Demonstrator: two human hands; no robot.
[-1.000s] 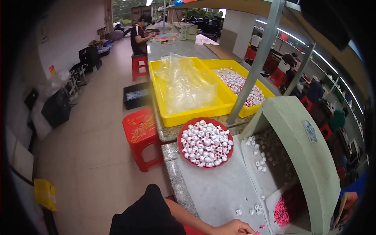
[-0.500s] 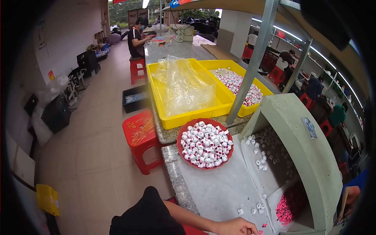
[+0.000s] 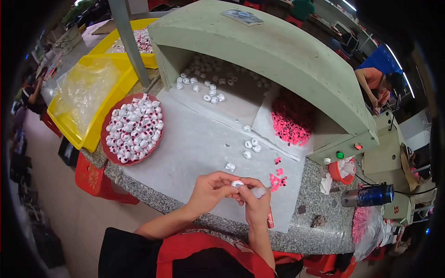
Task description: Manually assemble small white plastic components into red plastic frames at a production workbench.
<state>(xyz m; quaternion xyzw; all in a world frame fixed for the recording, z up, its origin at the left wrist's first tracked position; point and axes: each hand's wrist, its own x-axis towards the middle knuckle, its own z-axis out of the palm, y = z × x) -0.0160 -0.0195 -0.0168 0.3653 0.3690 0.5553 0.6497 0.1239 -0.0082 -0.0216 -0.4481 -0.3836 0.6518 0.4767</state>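
My left hand [image 3: 208, 192] is closed, pinching a small white rounded piece [image 3: 237, 184] between thumb and fingers. Close against it, my right hand [image 3: 256, 204] grips a translucent whitish thing [image 3: 259, 191], its kind partly hidden by the fingers. Just right of my hands, small pink pieces [image 3: 278, 180] with dark spots lie on white paper [image 3: 185, 143]. A few loose white pieces [image 3: 250, 146] sit beyond my fingers. To the left, a red scalloped bowl [image 3: 105, 139] is heaped with white pieces bearing pink-and-dark spots.
A pale green arched hood [image 3: 278, 46] shelters more white pieces and a pink heap [image 3: 292, 125]. Yellow trays [image 3: 92, 134] stand far left by a metal post [image 3: 127, 41]. Right are a small red tub [image 3: 342, 173] and a blue bottle [image 3: 371, 195]. Another person [image 3: 378, 85] works behind the hood.
The view has swung to the right and down onto the work area. Both my hands are now in view, together around the white piece; before, only one hand showed at the lower edge.
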